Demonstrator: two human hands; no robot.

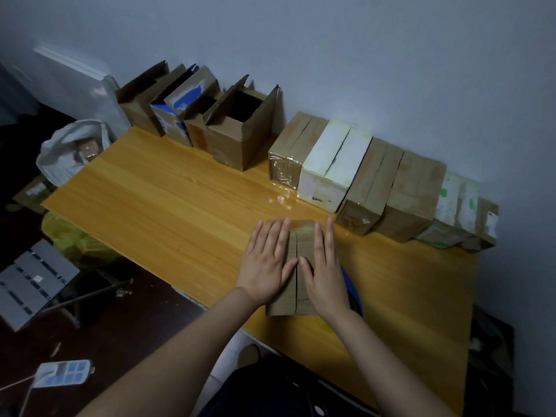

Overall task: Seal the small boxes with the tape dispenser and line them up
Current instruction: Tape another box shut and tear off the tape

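We lay our left hand (267, 266) and right hand (325, 275) flat on the small cardboard box (302, 236) near the surface's (150, 206) front edge, fingers (278, 236) straight and together, to hold its flaps shut for taping; sealed boxes (376, 182) line the far edge

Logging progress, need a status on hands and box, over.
Left hand and right hand flat on brown box, flaps closed. Blue thing half hidden under right wrist.

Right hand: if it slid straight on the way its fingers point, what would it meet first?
The right hand lies flat on the small box. Beyond a strip of bare table, it would probably meet the white box in the row by the wall; depth is hard to judge.
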